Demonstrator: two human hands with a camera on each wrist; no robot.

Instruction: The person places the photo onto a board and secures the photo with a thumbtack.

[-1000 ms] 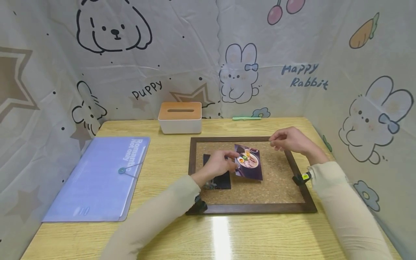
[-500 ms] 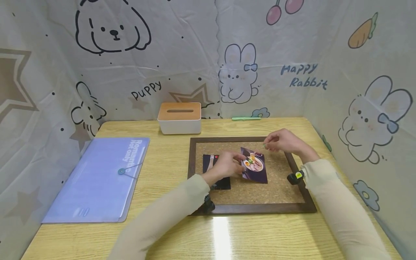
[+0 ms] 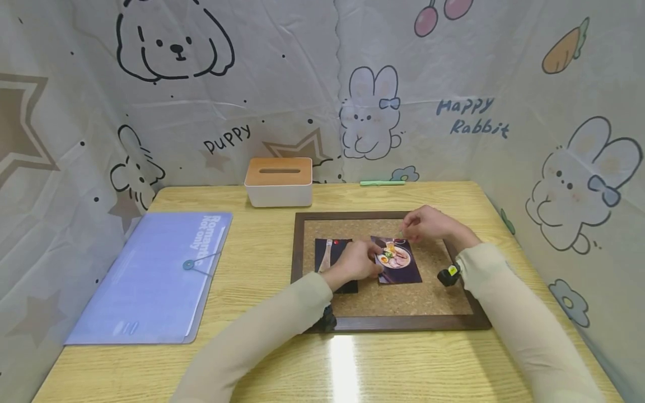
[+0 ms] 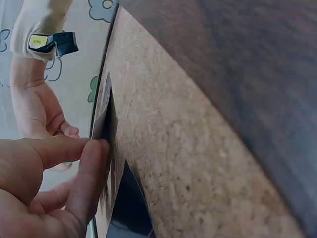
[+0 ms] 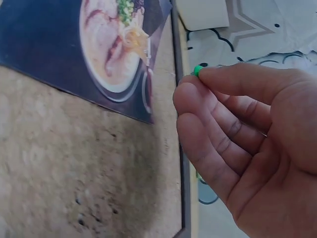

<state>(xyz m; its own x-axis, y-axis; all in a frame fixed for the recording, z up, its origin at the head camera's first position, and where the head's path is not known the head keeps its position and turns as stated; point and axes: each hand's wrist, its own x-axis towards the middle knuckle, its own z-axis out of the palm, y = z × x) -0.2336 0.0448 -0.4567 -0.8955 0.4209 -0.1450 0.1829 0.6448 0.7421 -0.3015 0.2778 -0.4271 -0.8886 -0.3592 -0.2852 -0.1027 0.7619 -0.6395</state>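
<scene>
My left hand (image 3: 355,261) pinches the left edge of a photo of a ramen bowl (image 3: 400,273). The photo lies against or just over the cork board (image 3: 418,302); in the left wrist view its edge (image 4: 103,111) looks slightly raised. My right hand (image 3: 429,223) is near the photo's top right corner. Between its thumb and index finger it pinches a small green pushpin (image 5: 197,70), apart from the photo. A second dark photo (image 3: 325,254) lies on the board's left side, partly hidden by my left hand.
Left of the board lies a blue document folder (image 3: 151,280) with a string closure. A white tissue box (image 3: 279,196) with a wooden lid stands at the back. A light green pen-like stick (image 3: 382,183) lies along the table's far edge. Printed fabric hangs around the table.
My left hand has shifted the ramen photo to the right and laid it flatter and straighter. My right hand has moved left and down towards the photo's upper corner with the pushpin.
</scene>
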